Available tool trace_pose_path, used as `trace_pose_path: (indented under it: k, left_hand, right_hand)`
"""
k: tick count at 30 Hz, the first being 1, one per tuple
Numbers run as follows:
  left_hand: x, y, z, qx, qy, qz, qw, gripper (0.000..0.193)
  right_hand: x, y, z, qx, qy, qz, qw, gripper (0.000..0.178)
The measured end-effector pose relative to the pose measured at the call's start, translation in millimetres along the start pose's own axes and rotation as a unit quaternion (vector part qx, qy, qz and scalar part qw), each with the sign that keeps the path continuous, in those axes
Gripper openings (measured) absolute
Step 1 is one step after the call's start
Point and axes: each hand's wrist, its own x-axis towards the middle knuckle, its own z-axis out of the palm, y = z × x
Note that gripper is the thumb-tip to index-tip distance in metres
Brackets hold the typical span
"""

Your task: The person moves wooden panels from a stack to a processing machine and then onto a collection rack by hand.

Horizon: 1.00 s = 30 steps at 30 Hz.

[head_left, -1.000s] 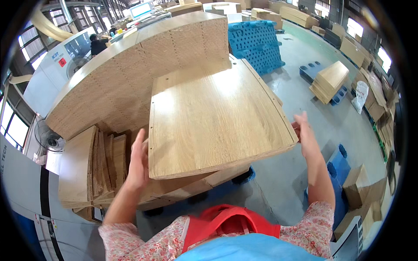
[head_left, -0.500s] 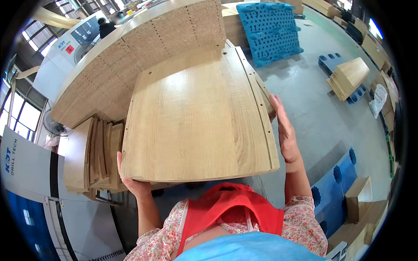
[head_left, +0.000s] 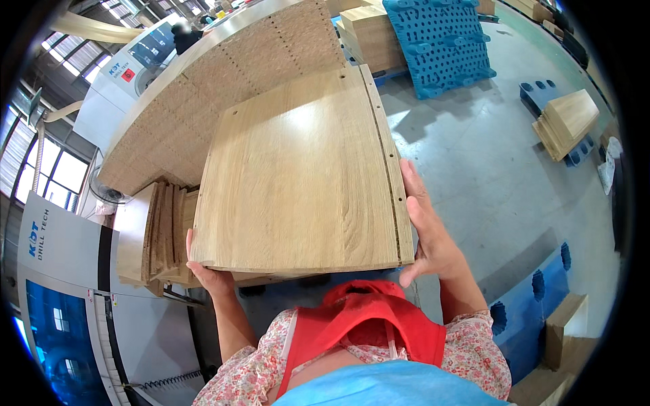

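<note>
A light wood-grain panel (head_left: pixel 298 183) lies flat in front of me, with a groove and small drilled holes along its right side. Beneath its near edge the edge of another board shows. My left hand (head_left: pixel 213 276) grips the near left corner, fingers up along the left edge. At the near right, my right hand (head_left: pixel 433 233) presses against the panel's right edge, fingers spread along it and thumb by the corner. The undersides of both grips are partly hidden.
A tall stack of drilled boards (head_left: pixel 223 88) stands behind the panel. Upright boards (head_left: pixel 145 230) lean at left beside a white machine (head_left: pixel 61 250). Blue pallets (head_left: pixel 440 47) and board piles (head_left: pixel 569 118) stand on the floor at right. A person (head_left: pixel 184 37) is far off.
My right hand has moved inward from beside the panel onto its edge. Boards that stuck out at the right no longer show. The view has shifted slightly right.
</note>
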Motion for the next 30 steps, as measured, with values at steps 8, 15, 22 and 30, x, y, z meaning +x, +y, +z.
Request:
trace_pose_path:
  k: [8,15,22,30]
  left_hand:
    - [12,-14,14,0.041,-0.002,0.031,0.999,0.095]
    - [35,-27,23,0.046,-0.013,0.059,0.997,0.093]
    - [47,-32,28,0.117,-0.067,0.111,0.985,0.09]
    - [39,-27,29,0.108,-0.07,0.036,0.991,0.103]
  right_hand:
    - [2,41,-3,0.005,0.028,-0.001,1.0,0.085]
    - [22,77,-6,0.028,0.028,-0.003,0.999,0.075]
    - [28,94,-12,0.129,0.057,0.003,0.99,0.069]
    - [22,94,5,0.168,0.057,0.08,0.981,0.068]
